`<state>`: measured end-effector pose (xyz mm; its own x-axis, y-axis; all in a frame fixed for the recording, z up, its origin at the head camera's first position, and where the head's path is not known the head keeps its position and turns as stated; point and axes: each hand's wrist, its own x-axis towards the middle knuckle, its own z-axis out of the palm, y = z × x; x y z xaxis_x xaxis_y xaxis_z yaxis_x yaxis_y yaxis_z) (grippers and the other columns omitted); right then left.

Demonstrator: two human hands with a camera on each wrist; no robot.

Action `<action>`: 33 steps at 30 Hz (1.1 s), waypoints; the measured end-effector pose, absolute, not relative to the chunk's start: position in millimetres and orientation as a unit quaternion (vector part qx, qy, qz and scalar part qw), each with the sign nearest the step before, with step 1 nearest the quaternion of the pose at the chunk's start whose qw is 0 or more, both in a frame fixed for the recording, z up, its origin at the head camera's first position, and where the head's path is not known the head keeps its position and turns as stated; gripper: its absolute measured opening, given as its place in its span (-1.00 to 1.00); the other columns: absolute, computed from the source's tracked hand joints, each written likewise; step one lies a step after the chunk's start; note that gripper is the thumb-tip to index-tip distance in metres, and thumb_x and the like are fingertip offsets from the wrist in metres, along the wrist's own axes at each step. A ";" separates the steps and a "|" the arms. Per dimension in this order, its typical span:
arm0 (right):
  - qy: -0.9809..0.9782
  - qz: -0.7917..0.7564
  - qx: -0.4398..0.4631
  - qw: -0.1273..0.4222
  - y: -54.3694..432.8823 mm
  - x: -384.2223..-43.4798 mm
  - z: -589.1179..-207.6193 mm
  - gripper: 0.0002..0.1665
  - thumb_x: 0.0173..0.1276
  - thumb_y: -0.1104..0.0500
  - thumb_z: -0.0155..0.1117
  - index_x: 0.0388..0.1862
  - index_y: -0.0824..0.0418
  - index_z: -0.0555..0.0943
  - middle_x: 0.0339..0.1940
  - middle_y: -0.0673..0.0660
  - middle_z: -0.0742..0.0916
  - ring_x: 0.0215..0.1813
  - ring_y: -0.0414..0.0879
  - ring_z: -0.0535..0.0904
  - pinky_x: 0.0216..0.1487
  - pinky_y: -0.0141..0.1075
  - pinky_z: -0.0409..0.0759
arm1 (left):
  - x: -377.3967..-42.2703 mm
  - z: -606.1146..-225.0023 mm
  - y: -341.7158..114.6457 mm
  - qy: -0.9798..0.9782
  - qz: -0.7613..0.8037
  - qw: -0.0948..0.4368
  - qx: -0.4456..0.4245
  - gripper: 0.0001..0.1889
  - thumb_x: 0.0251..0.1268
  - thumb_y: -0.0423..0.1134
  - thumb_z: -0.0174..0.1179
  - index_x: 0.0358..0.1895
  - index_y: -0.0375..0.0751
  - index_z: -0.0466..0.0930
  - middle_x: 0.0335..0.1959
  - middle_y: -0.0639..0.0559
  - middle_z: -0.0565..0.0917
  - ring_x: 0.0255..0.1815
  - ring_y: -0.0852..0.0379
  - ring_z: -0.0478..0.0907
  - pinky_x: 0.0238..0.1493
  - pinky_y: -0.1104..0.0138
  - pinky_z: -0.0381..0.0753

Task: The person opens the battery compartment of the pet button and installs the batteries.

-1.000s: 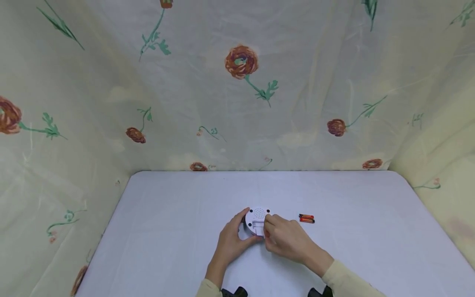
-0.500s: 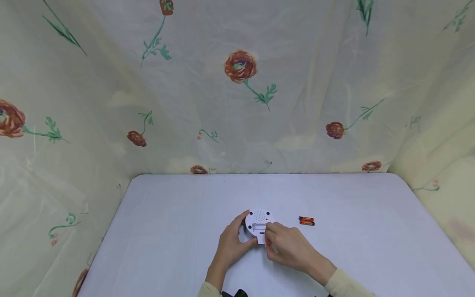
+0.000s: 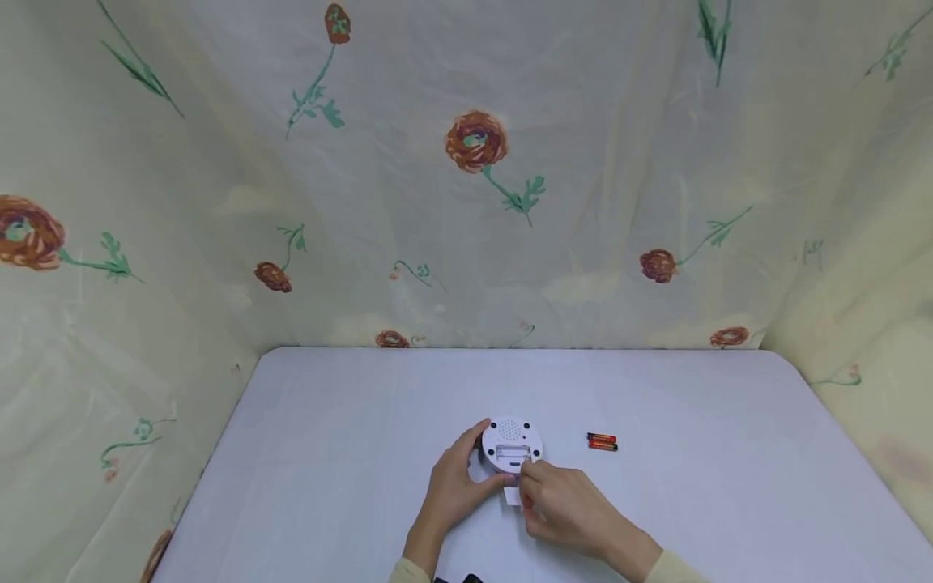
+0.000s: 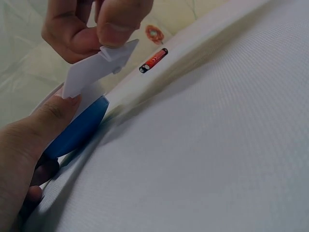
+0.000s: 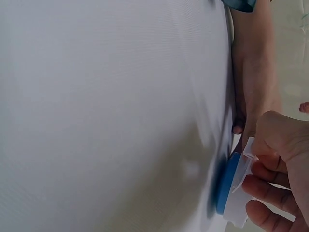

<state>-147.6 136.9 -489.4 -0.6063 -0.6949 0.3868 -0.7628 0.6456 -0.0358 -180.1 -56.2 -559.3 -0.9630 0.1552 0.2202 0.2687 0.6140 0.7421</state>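
A round white device [image 3: 509, 430] with speaker holes, black feet and an uncovered battery compartment lies bottom side up on the table. Its side is blue [image 4: 84, 128] in the left wrist view. My left hand [image 3: 457, 484] grips it from the left, thumb on the near edge, fingers round the far side. My right hand [image 3: 568, 504] pinches a small white battery cover [image 4: 87, 75], held off the compartment at the device's near edge. From the right wrist, the device's blue rim [image 5: 227, 186] shows just past my fingers. Two red-and-black batteries [image 3: 602, 441] lie side by side to the right.
A white-covered table [image 3: 350, 421] spreads round the hands. Flower-printed cloth [image 3: 568, 259] hangs behind it and on both sides. A dark object [image 3: 472, 578] shows at the bottom edge, by the left sleeve [image 3: 410, 570].
My right hand has drawn the battery cover off the device toward me, baring the compartment. My left hand keeps its grip. The head view has tilted up slightly.
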 end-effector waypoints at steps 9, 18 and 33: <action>-0.902 0.104 0.396 0.135 138.9 -138.7 -495.7 -0.78 -0.15 0.14 0.39 -0.58 0.00 0.48 -0.51 -0.17 0.48 -0.48 -0.35 0.32 -0.59 -0.51 0.31 | -181.0 -562.5 -56.5 -0.894 -0.424 0.074 -0.126 -0.09 -0.12 0.28 0.34 0.39 0.10 0.24 0.26 0.11 0.52 0.26 0.12 0.46 0.22 0.12 0.46; -0.899 0.108 0.398 0.146 138.3 -129.1 -506.2 -0.79 -0.17 0.16 0.38 -0.59 0.00 0.49 -0.54 -0.18 0.45 -0.49 -0.33 0.32 -0.60 -0.51 0.29 | -181.9 -562.5 -56.8 -0.894 -0.428 0.067 -0.118 -0.09 -0.11 0.28 0.34 0.40 0.14 0.22 0.27 0.13 0.50 0.28 0.10 0.44 0.23 0.11 0.45; -0.895 0.143 0.397 0.147 138.2 -116.2 -516.1 -0.76 -0.15 0.18 0.35 -0.63 -0.03 0.44 -0.52 -0.22 0.41 -0.51 -0.43 0.22 -0.59 -0.64 0.14 | -180.0 -558.9 -56.7 -0.897 -0.422 0.055 -0.117 -0.08 -0.11 0.27 0.34 0.41 0.15 0.20 0.30 0.12 0.48 0.30 0.10 0.42 0.24 0.12 0.45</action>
<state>-116.2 138.2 -516.1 -0.6419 -0.6685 0.3756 -0.7522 0.6441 -0.1393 -180.0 -56.7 -558.9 -0.9667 0.1627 0.1975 0.2559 0.6159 0.7451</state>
